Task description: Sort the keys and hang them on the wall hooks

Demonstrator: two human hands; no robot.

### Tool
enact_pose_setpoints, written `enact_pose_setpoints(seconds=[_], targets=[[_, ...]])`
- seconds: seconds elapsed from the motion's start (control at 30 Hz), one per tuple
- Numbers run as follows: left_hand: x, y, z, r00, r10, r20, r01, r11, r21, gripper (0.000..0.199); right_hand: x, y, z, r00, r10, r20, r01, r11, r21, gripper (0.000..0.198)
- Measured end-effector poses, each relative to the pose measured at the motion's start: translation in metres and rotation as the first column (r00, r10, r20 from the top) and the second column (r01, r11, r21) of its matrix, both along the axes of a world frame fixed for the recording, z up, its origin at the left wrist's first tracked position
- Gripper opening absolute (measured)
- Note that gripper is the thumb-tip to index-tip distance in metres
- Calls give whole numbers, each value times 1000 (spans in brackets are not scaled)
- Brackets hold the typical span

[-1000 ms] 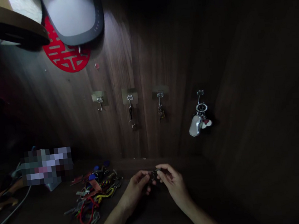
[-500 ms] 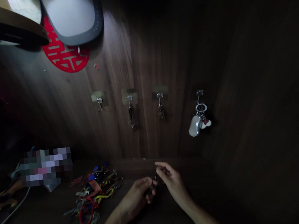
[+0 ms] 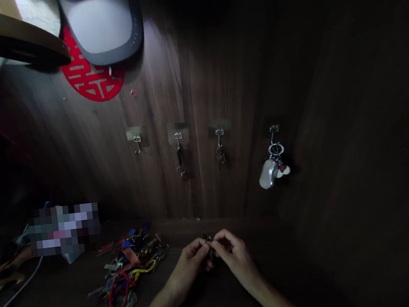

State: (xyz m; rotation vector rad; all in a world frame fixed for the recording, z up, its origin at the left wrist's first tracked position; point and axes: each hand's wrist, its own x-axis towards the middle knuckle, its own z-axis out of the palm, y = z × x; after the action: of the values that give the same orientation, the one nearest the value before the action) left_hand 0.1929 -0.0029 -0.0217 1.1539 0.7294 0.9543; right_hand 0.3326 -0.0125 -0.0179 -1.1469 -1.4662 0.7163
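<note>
Low in the middle of the view, my left hand is closed, thumb and fingertips pinching what looks like a small dark key ring. Thumb and forefinger of my right hand pinch the same item from the other side, so the fingertips of both hands nearly meet. Shadow and fingers hide most of it. To the left of my hands lies a heap of keys with coloured cords and tags, including a red loop and a yellow braided cord.
On the dark wood panel are a bare hook, a hook with a black strap, one with small keys and one with a silver fob. A lamp-like grey device covers part of a red paper cutout.
My right hand has come in to the left and its fingers have closed on the small item. The left hand has shifted slightly upward. The key heap lies unchanged.
</note>
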Motion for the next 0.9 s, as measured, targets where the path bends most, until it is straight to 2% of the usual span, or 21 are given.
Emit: enact_pose_setpoints(seconds=[0.13, 0.23, 0.33, 0.43, 0.57, 0.73, 0.9], targets=[[-2, 0, -1, 983, 144, -116, -133, 987, 91, 38, 3, 0, 0, 998, -57, 23, 56, 996, 75, 21], [-6, -1, 3, 934, 308, -184, -246, 923, 295, 37, 5, 0, 0, 994, -80, 70, 71, 989, 133, 18], [-10, -3, 9, 911, 353, -215, -206, 839, 504, 35, 6, 0, -2, 978, -91, 186, 52, 977, 205, 14], [-11, -3, 10, 911, 332, -245, -125, 788, 604, 26, 5, -1, -2, 965, -93, 246, 32, 970, 243, 14], [-10, -3, 8, 902, 347, -258, -134, 790, 598, 17, 5, -1, 1, 976, -97, 195, 50, 971, 233, 17], [-10, -4, 10, 901, 350, -257, -165, 824, 542, 14, 4, -1, 0, 995, -31, 98, 20, 993, 113, 23], [-12, -6, 12, 878, 365, -310, -134, 808, 574, 14, 2, -1, -4, 999, 35, -37, -34, 999, 11, 28]])
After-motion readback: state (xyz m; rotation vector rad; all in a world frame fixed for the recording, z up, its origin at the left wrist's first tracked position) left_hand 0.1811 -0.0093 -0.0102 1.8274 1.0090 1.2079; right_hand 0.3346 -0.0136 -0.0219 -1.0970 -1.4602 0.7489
